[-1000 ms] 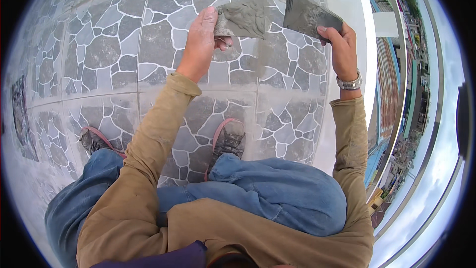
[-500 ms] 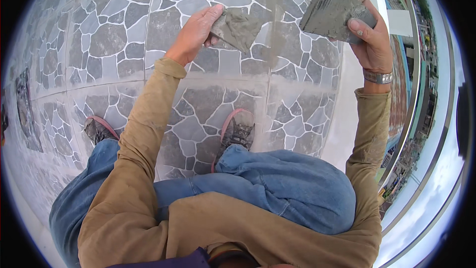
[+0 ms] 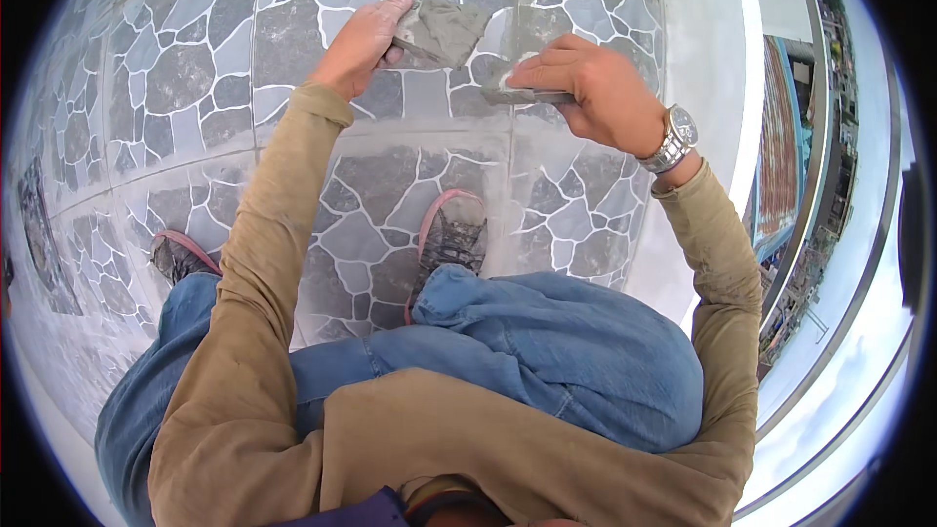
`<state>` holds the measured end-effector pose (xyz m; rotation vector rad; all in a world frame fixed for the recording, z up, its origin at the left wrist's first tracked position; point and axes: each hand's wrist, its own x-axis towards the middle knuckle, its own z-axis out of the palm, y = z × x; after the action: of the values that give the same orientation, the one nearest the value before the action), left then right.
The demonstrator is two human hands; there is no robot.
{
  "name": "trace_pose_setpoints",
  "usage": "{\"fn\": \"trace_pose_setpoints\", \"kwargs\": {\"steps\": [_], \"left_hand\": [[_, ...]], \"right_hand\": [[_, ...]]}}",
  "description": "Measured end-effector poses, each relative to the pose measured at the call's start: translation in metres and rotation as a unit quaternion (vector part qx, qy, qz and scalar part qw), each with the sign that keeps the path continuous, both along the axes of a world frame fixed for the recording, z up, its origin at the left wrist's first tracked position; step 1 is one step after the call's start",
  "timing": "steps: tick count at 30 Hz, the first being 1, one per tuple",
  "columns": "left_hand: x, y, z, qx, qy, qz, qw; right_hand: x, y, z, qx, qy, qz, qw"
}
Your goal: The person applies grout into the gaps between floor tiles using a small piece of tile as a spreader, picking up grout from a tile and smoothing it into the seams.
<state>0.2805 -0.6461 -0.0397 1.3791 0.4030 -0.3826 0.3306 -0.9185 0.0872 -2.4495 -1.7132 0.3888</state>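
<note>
My left hand (image 3: 366,39) is closed on the edge of a small flat piece (image 3: 442,31) heaped with wet grey mortar, held out over the floor. To its right, my right hand (image 3: 595,88) grips a flat mortar-smeared plate (image 3: 532,96), now seen nearly edge-on, its tip pointing left toward the mortar. A narrow gap shows between the two pieces. The plate's exact kind cannot be made out, and its underside is hidden. Under both hands lies the stone-patterned tile floor (image 3: 361,190) with white joint lines.
My shoes (image 3: 454,234) and bent knees in blue jeans (image 3: 576,361) are close below the hands. Along the right runs a pale ledge (image 3: 708,88), with a railing (image 3: 815,137) beyond it and rooftops far below. A dusty grey band crosses the tiles.
My right hand has come left and down toward the left hand, turning its plate from face-on to nearly edge-on. The left hand has shifted slightly left and up with its mortar.
</note>
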Motion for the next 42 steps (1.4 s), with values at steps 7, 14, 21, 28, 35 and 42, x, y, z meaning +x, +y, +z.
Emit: {"fn": "trace_pose_setpoints", "kwargs": {"steps": [7,14,21,28,35,42], "left_hand": [[-0.008,0.039,-0.014,-0.115,0.010,0.174,0.978],[-0.034,0.060,-0.027,-0.094,0.016,0.221,0.971],[-0.039,0.081,-0.001,-0.077,0.011,0.229,0.970],[-0.020,0.142,0.056,-0.002,0.088,0.072,0.993],[-0.103,0.229,0.179,0.099,0.106,0.081,0.986],[-0.212,0.254,0.181,-0.077,0.057,0.164,0.982]], "right_hand": [[0.113,-0.066,-0.074,0.045,0.232,-0.298,0.925],[0.134,-0.030,-0.124,0.035,-0.088,-0.001,0.996],[0.132,-0.104,-0.134,-0.022,-0.120,0.034,0.992],[0.129,-0.015,-0.140,0.111,-0.054,-0.099,0.987],[0.063,-0.040,-0.135,-0.065,-0.100,-0.076,0.990],[0.130,-0.019,-0.124,0.095,-0.148,-0.062,0.982]]}}
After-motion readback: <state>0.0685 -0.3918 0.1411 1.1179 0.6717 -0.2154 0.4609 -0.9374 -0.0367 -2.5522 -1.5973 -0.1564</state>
